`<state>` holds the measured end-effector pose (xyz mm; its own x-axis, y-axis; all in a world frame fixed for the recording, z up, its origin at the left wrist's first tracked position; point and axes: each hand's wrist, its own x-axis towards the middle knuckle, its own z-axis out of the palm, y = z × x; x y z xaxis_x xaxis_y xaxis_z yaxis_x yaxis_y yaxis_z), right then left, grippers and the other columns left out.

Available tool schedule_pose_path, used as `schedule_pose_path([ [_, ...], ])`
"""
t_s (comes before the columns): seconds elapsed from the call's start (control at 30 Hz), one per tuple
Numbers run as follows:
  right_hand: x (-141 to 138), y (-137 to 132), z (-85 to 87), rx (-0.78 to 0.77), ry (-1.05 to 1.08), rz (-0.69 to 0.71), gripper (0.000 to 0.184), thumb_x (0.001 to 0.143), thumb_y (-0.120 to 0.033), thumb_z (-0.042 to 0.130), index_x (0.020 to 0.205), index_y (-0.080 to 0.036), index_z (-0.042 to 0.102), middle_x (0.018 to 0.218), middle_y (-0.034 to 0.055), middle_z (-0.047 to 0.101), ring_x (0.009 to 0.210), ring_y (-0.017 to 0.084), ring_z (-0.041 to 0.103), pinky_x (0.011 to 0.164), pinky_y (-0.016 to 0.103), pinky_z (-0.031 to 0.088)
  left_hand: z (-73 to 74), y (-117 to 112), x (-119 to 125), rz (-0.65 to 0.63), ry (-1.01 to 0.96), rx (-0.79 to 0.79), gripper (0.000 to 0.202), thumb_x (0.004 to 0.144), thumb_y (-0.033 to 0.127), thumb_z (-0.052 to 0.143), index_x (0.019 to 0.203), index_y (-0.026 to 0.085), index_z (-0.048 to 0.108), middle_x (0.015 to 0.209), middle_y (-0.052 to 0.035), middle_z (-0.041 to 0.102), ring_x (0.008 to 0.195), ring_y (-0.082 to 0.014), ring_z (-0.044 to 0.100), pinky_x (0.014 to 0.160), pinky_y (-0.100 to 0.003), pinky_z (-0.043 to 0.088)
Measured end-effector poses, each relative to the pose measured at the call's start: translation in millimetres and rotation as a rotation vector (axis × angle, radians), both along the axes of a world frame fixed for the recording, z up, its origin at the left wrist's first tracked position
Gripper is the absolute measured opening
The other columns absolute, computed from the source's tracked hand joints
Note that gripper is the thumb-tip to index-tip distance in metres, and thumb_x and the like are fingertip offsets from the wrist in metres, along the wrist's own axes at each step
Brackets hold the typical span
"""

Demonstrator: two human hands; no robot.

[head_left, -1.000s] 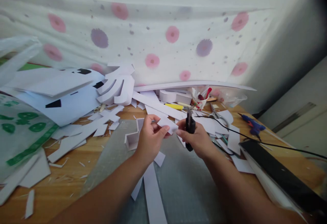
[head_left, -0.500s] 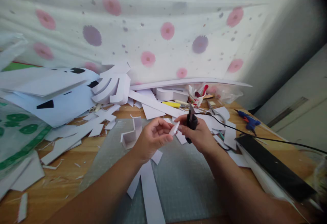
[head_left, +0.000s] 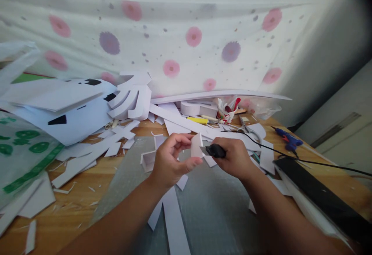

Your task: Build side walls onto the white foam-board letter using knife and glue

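Between thumb and fingers, my left hand (head_left: 171,160) pinches a small white foam board piece (head_left: 197,145) and holds it up above the cutting mat (head_left: 215,208). My right hand (head_left: 234,157) is wrapped round a black utility knife (head_left: 216,150). The knife's blade points left, its tip at the right edge of the piece. Behind my left wrist, a folded white foam board shape (head_left: 148,159) stands on the mat, partly hidden. A long white strip (head_left: 175,220) lies on the mat below my hands.
White board scraps (head_left: 113,135) cover the wooden table (head_left: 78,208) to the left. A yellow-handled cutter (head_left: 197,120), a cup of tools (head_left: 226,111) and scissors (head_left: 252,133) sit behind. A blue glue gun (head_left: 287,138), its black cable and a black slab (head_left: 319,187) are on the right.
My right hand has turned the knife from upright to pointing left, bringing its blade against the piece. My left hand has turned the piece so its broad face shows.
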<state>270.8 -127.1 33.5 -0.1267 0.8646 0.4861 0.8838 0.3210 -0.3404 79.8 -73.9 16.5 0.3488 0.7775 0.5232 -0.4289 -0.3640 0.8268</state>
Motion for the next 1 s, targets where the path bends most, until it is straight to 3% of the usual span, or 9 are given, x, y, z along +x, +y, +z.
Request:
schedule_pose_path([
  [0.2, 0.6, -1.2, 3.9, 0.023, -0.080, -0.069, 0.004, 0.067, -0.020, 0.052, 0.063, -0.020, 0.051, 0.058, 0.0009, 0.059, 0.054, 0.015, 0.051, 0.053, 0.025, 0.025, 3.1, -2.6, 0.3, -0.003, -0.005, 0.038, 0.040, 0.055, 0.020, 0.086, 0.083, 0.017, 0.057, 0.099, -0.0073, 0.068, 0.094, -0.0188, 0.065, 0.086, -0.032, 0.052],
  [0.37, 0.6, -2.5, 4.8, 0.041, -0.073, -0.016, 0.007, 0.066, -0.019, 0.052, 0.061, -0.020, 0.048, 0.056, 0.0000, 0.057, 0.052, 0.014, 0.049, 0.053, 0.025, 0.025, 3.3, -2.8, -0.1, -0.002, -0.008, 0.040, 0.041, 0.054, 0.018, 0.086, 0.082, 0.017, 0.055, 0.099, -0.0065, 0.068, 0.094, -0.0177, 0.065, 0.085, -0.030, 0.052],
  [1.0, 2.0, -2.7, 6.3, 0.060, -0.071, -0.053, 0.006, 0.067, -0.019, 0.050, 0.061, -0.020, 0.048, 0.055, -0.0003, 0.056, 0.052, 0.013, 0.047, 0.053, 0.024, 0.025, 3.3, -8.4, -1.2, -0.036, 0.012, 0.054, 0.045, 0.052, 0.018, 0.087, 0.081, 0.018, 0.053, 0.100, -0.0065, 0.067, 0.097, -0.0199, 0.064, 0.090, -0.036, 0.051],
])
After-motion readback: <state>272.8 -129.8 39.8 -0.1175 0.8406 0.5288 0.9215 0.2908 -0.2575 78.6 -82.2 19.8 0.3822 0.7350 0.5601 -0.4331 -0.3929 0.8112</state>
